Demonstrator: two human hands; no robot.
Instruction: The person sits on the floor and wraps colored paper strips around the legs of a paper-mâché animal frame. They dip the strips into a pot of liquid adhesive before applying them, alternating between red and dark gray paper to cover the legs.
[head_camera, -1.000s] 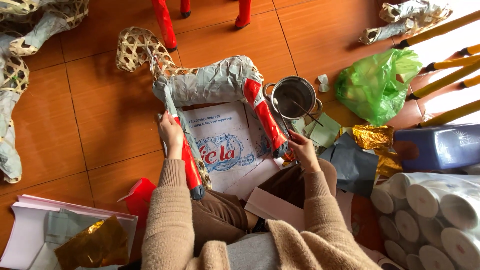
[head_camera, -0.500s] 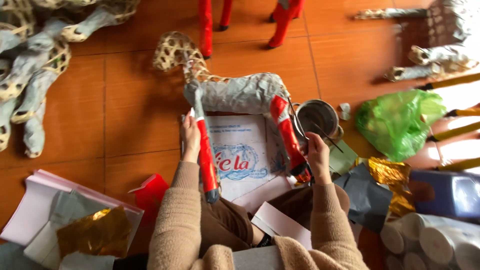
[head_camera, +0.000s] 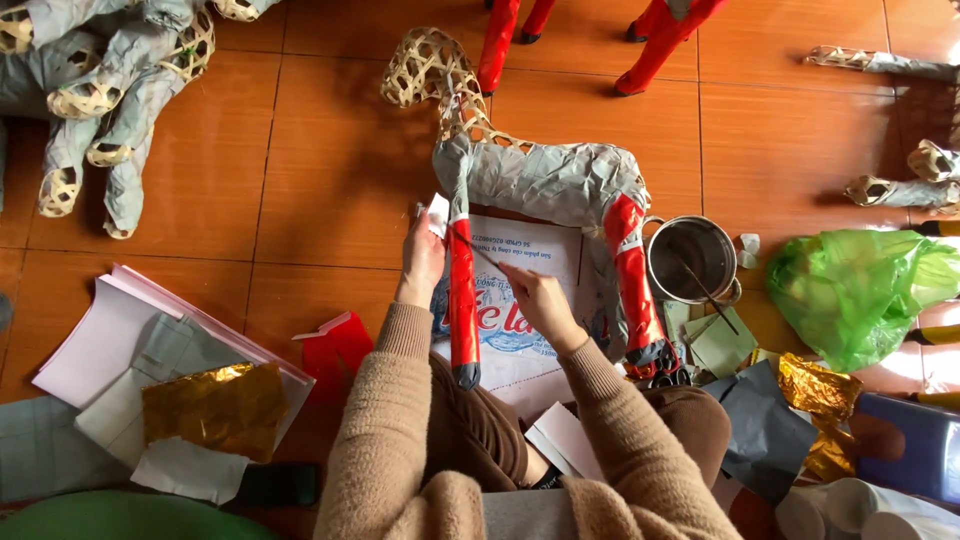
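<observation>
Head view: left hand (head_camera: 422, 262) gripping red-wrapped woven animal leg (head_camera: 462, 300) with white scrap; right hand (head_camera: 535, 300) pinching thin stick; white-blue printed sheet (head_camera: 520, 300) underneath on floor.

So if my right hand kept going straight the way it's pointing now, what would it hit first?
Your right hand holds a thin stick aimed up-left. Going on that way, it would most likely meet the red-wrapped front leg of the woven animal frame, though depth is hard to judge from above.

grey paper body (head_camera: 560, 180) with red legs (head_camera: 462, 290); woven tan neck (head_camera: 440, 75); green bag (head_camera: 860, 290); gold foil (head_camera: 212, 408)
</observation>
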